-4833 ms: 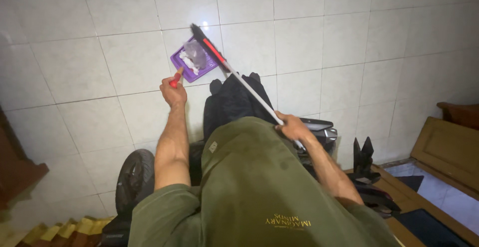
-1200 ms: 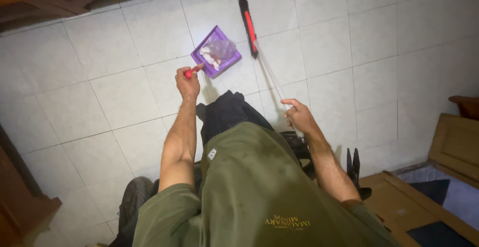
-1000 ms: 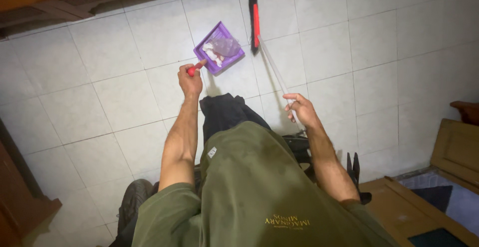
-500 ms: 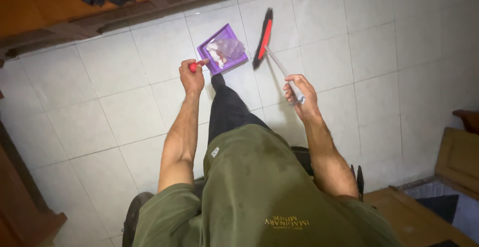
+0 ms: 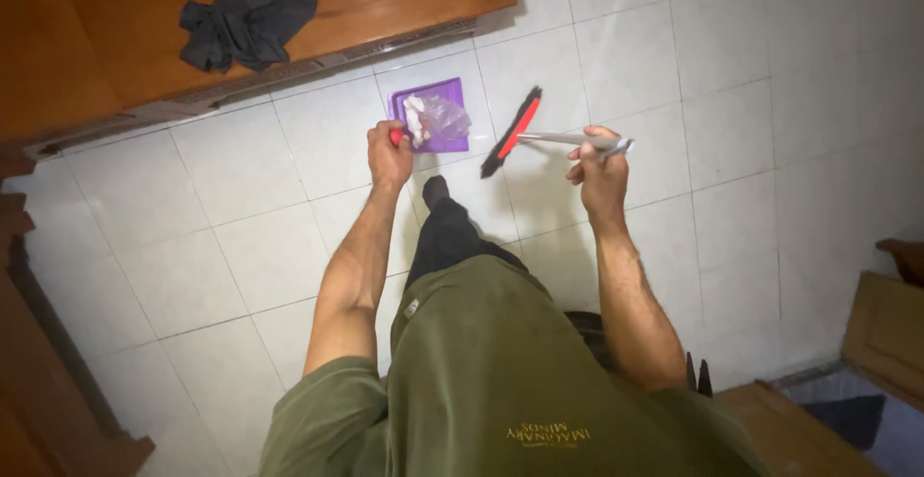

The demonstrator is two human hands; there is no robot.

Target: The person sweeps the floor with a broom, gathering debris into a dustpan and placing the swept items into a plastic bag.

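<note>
My left hand (image 5: 389,154) grips the red handle of a purple dustpan (image 5: 430,98), held out over the white tiled floor. Crumpled white paper and a clear plastic bag (image 5: 441,117) lie in the pan. My right hand (image 5: 599,166) is closed around the silver handle of a broom, whose black and red head (image 5: 512,131) hangs just right of the dustpan, with the handle nearly level. My dark trouser leg (image 5: 445,232) shows between my arms.
A wooden platform (image 5: 115,25) runs along the top left, with a dark crumpled cloth (image 5: 250,23) lying on it. More wooden furniture stands at the left edge (image 5: 38,361) and at the bottom right (image 5: 881,323). White floor tiles (image 5: 731,140) fill the middle and right.
I have stepped forward toward the wooden platform, carrying the dustpan and broom along. The broom handle has swung from steep to nearly level, and the dark cloth has come into view.
</note>
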